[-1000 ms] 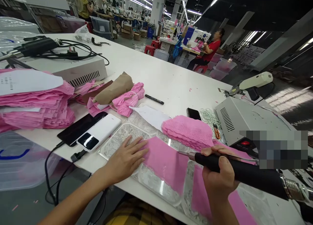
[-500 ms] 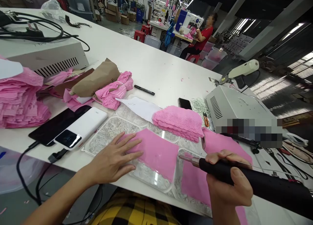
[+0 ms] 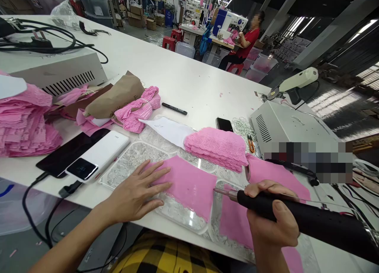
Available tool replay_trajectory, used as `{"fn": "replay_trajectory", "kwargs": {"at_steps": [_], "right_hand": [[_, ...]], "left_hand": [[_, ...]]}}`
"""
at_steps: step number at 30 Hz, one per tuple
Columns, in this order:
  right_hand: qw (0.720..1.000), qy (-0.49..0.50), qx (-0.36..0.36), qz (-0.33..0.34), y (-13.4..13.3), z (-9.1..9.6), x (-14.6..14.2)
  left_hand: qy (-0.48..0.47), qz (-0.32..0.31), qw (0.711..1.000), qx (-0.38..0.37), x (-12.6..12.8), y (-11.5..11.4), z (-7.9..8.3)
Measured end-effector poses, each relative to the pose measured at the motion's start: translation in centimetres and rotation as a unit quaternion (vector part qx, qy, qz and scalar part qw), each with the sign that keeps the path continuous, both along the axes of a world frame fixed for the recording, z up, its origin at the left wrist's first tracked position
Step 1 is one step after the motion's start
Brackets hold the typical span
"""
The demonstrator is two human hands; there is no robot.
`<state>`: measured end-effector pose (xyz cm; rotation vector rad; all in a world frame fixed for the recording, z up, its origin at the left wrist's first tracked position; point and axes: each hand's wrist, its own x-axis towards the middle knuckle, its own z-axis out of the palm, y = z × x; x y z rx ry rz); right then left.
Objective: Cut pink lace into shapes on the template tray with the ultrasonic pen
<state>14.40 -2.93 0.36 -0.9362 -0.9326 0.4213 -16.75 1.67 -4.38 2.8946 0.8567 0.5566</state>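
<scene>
My left hand (image 3: 142, 194) lies flat with fingers spread on the left end of a pink fabric piece (image 3: 191, 184). The fabric rests over a clear plastic template (image 3: 118, 172) with rounded compartments and a speckled grey filling. My right hand (image 3: 274, 213) is wrapped around a black-handled tool (image 3: 319, 221) with a pointed metal tip, which looks like an ultrasonic cutter. Its tip is at the right edge of the fabric, beside the divider; whether it touches is unclear. A second pink piece (image 3: 235, 217) lies in the compartment to the right, partly behind the right hand.
Behind the template are a stack of pink lace pieces (image 3: 214, 146), a white paper pattern (image 3: 166, 128) and a black marker (image 3: 174, 108). A power bank (image 3: 111, 148) and phone (image 3: 53, 162) lie left. Grey vented boxes (image 3: 293, 127) stand on the table. A person (image 3: 247, 44) sits at a sewing machine.
The right hand and the tool have shifted slightly left, bringing the tip to the fabric's right edge. My left hand stays pressed in the same place.
</scene>
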Motion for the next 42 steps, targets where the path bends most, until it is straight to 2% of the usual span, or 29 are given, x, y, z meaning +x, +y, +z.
{"fn": "replay_trajectory", "kwargs": {"at_steps": [8,18,30,36,42], "right_hand": [[1.000,-0.009,-0.014,0.011,-0.4,0.2,0.0],[0.999,-0.008,-0.031,0.037,-2.3,0.7,-0.4],[0.998,-0.005,-0.049,0.038,-2.1,0.3,-0.4],[0.999,0.034,-0.017,-0.001,-0.3,0.8,-1.0],[0.999,0.038,-0.005,0.015,2.9,0.8,-3.0]], "left_hand": [[0.005,0.001,1.000,0.000,-0.1,0.1,-0.1],[0.001,0.000,1.000,0.005,0.0,0.0,-0.1],[-0.009,0.004,1.000,0.018,0.0,-0.2,-0.3],[-0.006,0.014,1.000,0.016,0.1,-0.4,-0.2],[-0.012,0.019,0.999,0.031,0.0,-0.5,-0.2]]}}
